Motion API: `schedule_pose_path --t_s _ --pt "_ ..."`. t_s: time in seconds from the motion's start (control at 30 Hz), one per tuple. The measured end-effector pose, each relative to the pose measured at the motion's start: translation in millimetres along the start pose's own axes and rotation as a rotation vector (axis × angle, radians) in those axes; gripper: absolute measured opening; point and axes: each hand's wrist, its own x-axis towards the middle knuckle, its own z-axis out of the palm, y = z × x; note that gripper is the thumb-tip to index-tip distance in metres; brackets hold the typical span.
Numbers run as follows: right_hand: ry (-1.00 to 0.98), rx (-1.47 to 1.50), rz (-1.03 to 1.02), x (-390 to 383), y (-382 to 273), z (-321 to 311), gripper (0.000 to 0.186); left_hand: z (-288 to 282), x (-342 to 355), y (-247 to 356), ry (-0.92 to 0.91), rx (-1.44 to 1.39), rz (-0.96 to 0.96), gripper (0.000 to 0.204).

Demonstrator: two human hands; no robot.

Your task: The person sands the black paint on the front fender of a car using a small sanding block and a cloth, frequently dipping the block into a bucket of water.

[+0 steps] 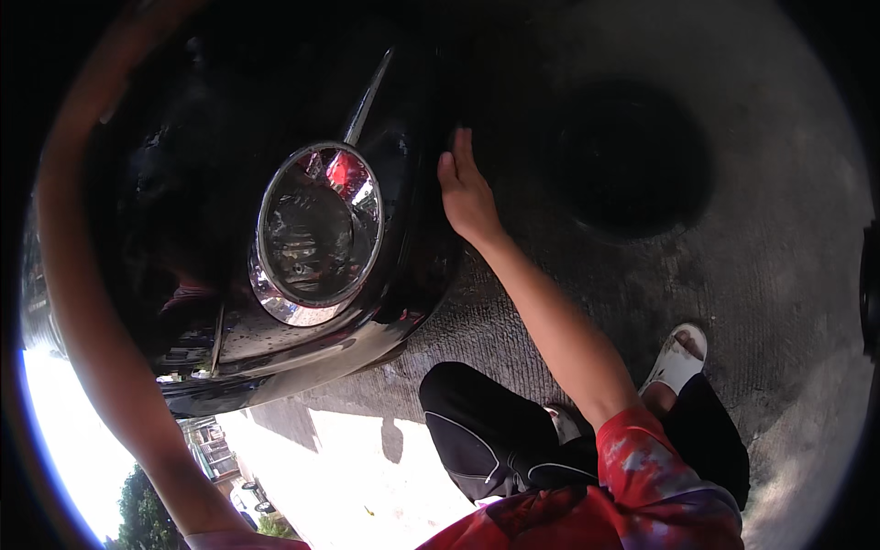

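A glossy black car fills the left half of the view, its front corner toward me. Its oval, chrome-rimmed headlight lies between my arms, with a pointed chrome strip running away from it. My right hand is beside the car's dark flank, fingers stretched out and nothing visible in them; whether the palm touches the bodywork I cannot tell. My left arm reaches far over the car, and my left hand is at the top left rim, dim and blurred, its fingers not readable.
A dark round object stands on the grooved concrete floor to the right. My legs in black trousers and a foot in a white sandal are below. Bright sunlit ground, a parked vehicle and greenery show lower left.
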Motion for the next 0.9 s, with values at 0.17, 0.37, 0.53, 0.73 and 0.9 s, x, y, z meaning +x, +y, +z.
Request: schedule_pose_path --t_s 0.17,0.37,0.53,0.73,0.9 --pt "-0.02 -0.056 0.119 -79 -27 35 0.071 -26 30 -85 -0.127 0.304 0.19 0.037" --pt "-0.111 -0.145 -0.02 -61 -29 16 0.071 -19 27 -80 -0.084 0.119 0.076 0.039" --pt "-0.016 -0.111 -0.006 33 -18 -15 0.069 -11 40 -65 0.026 0.317 0.115 0.041" --pt "-0.122 -0.345 -0.15 -73 -36 27 0.069 -28 27 -74 -0.012 0.424 0.044 0.046" --pt "-0.107 -0.143 -0.092 96 -36 -41 0.071 -14 37 -49 0.0 0.214 0.092 0.045"
